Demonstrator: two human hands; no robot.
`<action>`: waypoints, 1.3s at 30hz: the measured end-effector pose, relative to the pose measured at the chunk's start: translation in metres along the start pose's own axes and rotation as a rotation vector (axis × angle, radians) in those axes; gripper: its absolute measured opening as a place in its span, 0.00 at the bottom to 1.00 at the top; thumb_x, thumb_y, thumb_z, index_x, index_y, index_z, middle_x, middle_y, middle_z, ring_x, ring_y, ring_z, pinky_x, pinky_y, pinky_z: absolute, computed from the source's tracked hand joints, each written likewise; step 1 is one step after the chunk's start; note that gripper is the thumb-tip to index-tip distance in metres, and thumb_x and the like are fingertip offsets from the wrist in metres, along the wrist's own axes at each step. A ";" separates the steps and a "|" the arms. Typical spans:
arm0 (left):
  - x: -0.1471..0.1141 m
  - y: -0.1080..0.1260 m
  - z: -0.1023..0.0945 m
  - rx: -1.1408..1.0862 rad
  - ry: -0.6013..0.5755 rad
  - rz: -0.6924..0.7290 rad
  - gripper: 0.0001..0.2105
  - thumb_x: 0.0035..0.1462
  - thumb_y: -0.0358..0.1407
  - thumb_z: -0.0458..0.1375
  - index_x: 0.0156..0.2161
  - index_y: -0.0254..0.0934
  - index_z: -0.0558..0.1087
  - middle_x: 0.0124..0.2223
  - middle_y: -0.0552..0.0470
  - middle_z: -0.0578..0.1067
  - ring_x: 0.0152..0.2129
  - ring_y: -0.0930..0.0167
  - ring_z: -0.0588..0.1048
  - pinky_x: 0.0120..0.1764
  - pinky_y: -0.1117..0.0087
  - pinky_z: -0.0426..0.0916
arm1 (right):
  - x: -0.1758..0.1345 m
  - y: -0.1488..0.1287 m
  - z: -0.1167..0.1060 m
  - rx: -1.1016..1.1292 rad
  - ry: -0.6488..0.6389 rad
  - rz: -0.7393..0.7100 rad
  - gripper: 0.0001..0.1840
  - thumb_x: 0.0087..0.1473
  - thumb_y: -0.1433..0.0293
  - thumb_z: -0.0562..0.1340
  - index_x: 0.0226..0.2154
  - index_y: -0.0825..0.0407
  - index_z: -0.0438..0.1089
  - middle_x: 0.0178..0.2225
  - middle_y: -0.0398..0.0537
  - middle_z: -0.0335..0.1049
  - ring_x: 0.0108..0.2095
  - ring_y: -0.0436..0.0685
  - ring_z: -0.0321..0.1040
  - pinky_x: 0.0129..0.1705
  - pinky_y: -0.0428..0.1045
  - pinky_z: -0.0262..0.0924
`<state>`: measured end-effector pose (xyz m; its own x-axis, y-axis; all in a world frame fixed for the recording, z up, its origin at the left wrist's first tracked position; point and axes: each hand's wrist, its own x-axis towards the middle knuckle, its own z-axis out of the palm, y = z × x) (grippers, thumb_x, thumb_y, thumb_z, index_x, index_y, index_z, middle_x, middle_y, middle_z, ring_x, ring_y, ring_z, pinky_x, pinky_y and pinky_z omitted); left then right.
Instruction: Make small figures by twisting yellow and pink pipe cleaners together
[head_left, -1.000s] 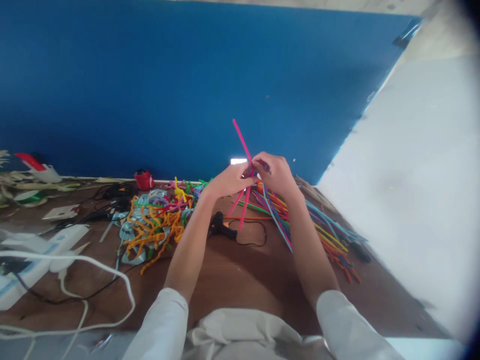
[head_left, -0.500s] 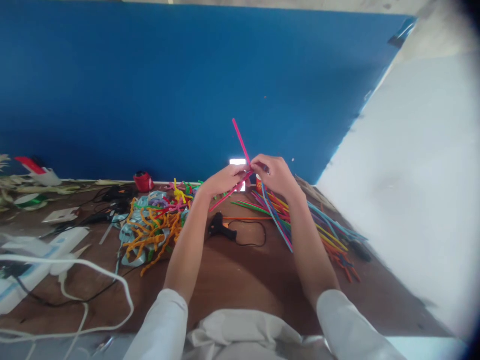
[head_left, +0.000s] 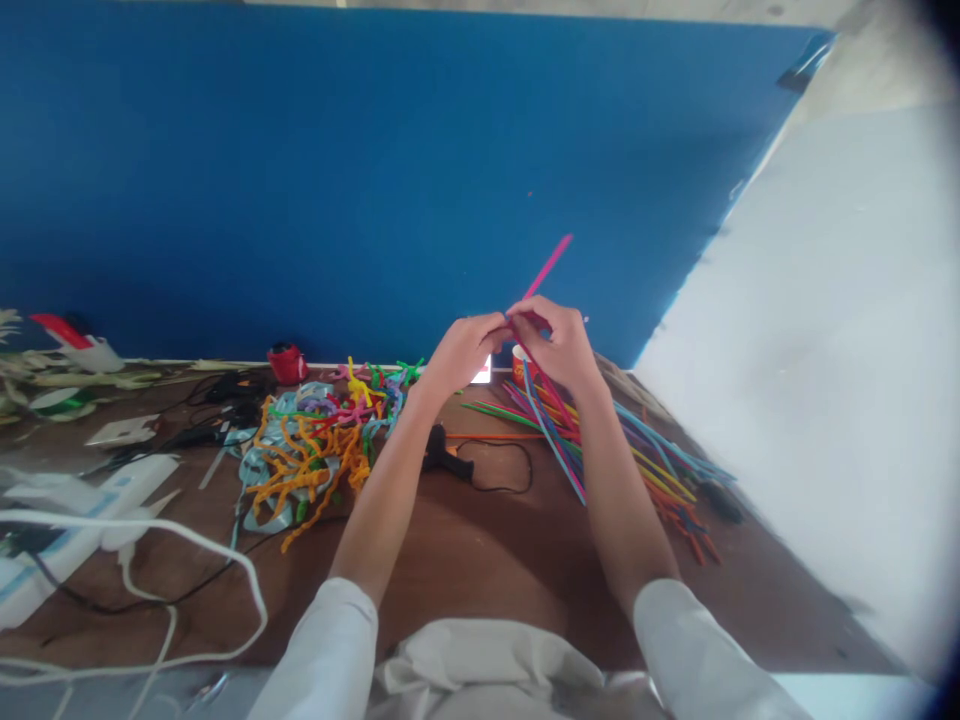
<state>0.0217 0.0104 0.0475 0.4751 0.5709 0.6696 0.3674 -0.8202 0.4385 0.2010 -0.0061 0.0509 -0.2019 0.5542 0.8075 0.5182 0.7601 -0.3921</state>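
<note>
- Pink pipe cleaner is slanting up above the table from the right hand, which is pinching it.
- Left hand is meeting the right at the fingertips; whether it is gripping, I cannot tell.
- Work is seemingly standing partway: the upper end is running straight, the middle hiding behind fingers.
- Straight stems are lying unworked; bent pieces are lying piled at left.

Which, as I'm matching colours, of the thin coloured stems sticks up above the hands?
The slender pink stem seen against the blue panel; no other stem rises that high.
</note>
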 end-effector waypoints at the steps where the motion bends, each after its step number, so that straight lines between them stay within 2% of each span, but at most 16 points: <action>1: 0.000 -0.001 0.001 0.001 0.019 0.013 0.11 0.65 0.35 0.52 0.31 0.35 0.71 0.30 0.53 0.73 0.28 0.73 0.68 0.34 0.71 0.58 | 0.000 0.001 0.000 0.018 -0.001 0.007 0.09 0.61 0.68 0.58 0.37 0.50 0.74 0.33 0.45 0.77 0.32 0.54 0.71 0.37 0.50 0.63; 5: 0.000 -0.006 0.005 -0.063 0.048 0.001 0.11 0.65 0.37 0.53 0.30 0.35 0.69 0.27 0.54 0.69 0.27 0.74 0.65 0.32 0.71 0.56 | 0.001 0.003 0.003 0.006 -0.015 -0.020 0.08 0.62 0.69 0.58 0.38 0.50 0.73 0.36 0.46 0.77 0.36 0.55 0.73 0.39 0.50 0.64; 11: 0.000 -0.008 0.005 -0.435 0.057 -0.164 0.14 0.63 0.42 0.54 0.29 0.36 0.67 0.24 0.57 0.63 0.21 0.77 0.58 0.26 0.72 0.51 | 0.000 -0.002 0.008 0.046 0.013 -0.069 0.06 0.63 0.67 0.58 0.42 0.48 0.69 0.37 0.44 0.74 0.36 0.53 0.72 0.41 0.50 0.64; 15: 0.001 -0.006 0.003 -0.619 0.046 -0.235 0.12 0.61 0.41 0.56 0.29 0.36 0.66 0.23 0.59 0.61 0.19 0.78 0.55 0.24 0.73 0.47 | -0.001 -0.006 0.005 0.036 0.087 -0.116 0.05 0.62 0.67 0.59 0.39 0.48 0.70 0.36 0.43 0.74 0.35 0.52 0.71 0.40 0.49 0.65; 22: 0.000 -0.006 -0.001 -0.565 0.024 -0.241 0.10 0.56 0.38 0.57 0.27 0.35 0.68 0.23 0.58 0.59 0.21 0.77 0.56 0.25 0.72 0.48 | -0.001 -0.016 0.002 -0.047 0.020 -0.104 0.07 0.61 0.64 0.61 0.39 0.48 0.73 0.39 0.47 0.78 0.40 0.57 0.73 0.45 0.52 0.65; 27: -0.001 -0.008 -0.002 -0.436 0.037 -0.239 0.10 0.56 0.38 0.55 0.27 0.35 0.69 0.23 0.58 0.61 0.22 0.76 0.57 0.26 0.72 0.49 | 0.000 -0.019 0.007 -0.068 0.046 -0.027 0.08 0.61 0.65 0.59 0.34 0.49 0.72 0.32 0.46 0.75 0.32 0.54 0.70 0.39 0.51 0.64; 30: -0.001 -0.008 -0.002 -0.396 0.069 -0.243 0.08 0.55 0.35 0.53 0.26 0.35 0.69 0.23 0.58 0.61 0.22 0.76 0.57 0.26 0.71 0.50 | 0.000 -0.016 0.009 -0.001 0.032 0.003 0.08 0.61 0.65 0.59 0.34 0.49 0.72 0.31 0.45 0.74 0.31 0.53 0.69 0.38 0.50 0.63; 35: -0.002 -0.007 -0.006 -0.533 0.041 -0.218 0.10 0.56 0.38 0.56 0.26 0.36 0.66 0.23 0.58 0.59 0.21 0.77 0.56 0.26 0.71 0.49 | -0.001 -0.007 0.009 0.230 0.009 0.070 0.08 0.60 0.63 0.61 0.35 0.50 0.73 0.31 0.43 0.74 0.30 0.52 0.70 0.35 0.49 0.64; 39: -0.003 -0.005 -0.009 -0.579 0.025 -0.252 0.10 0.56 0.37 0.56 0.25 0.36 0.65 0.21 0.59 0.56 0.20 0.77 0.53 0.25 0.71 0.46 | -0.001 -0.008 0.008 0.184 -0.007 0.020 0.08 0.61 0.66 0.60 0.36 0.50 0.74 0.33 0.44 0.75 0.32 0.52 0.69 0.36 0.49 0.63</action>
<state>0.0108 0.0127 0.0488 0.4092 0.7541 0.5137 -0.0295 -0.5518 0.8335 0.1901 -0.0097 0.0500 -0.1988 0.5718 0.7959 0.3618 0.7976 -0.4827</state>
